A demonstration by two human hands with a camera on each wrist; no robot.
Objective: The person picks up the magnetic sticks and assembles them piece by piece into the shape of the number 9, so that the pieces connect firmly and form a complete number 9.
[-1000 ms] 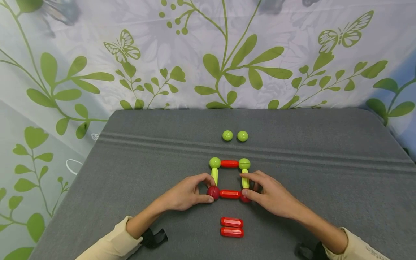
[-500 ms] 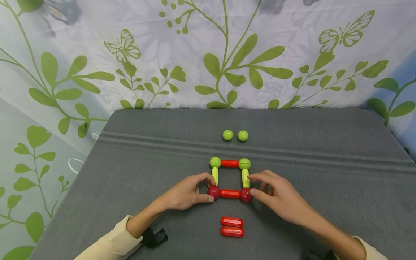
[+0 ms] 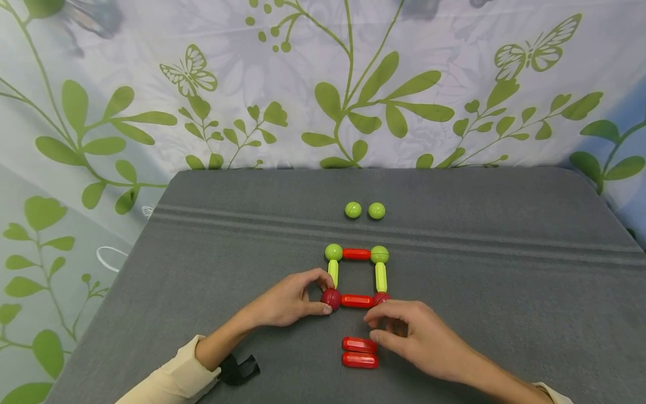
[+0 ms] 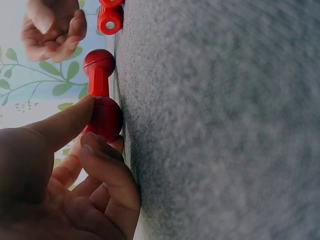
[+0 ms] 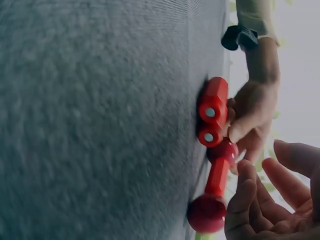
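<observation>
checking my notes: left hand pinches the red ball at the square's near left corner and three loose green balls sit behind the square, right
Not quite: the head view shows two loose green balls behind the square, not three. The rest holds: the left hand pinches the red ball at its near left corner.

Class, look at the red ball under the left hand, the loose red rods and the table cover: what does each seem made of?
Red ball: likely hard glossy plastic, showing highlights. Red rods: same shiny plastic, apparently with a metal disc in each end. Table cover: grey fuzzy fabric, perhaps felt.

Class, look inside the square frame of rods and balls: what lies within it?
Inside the square frame only bare grey cloth shows. The right hand covers part of the near right red ball, not the inside.
</observation>
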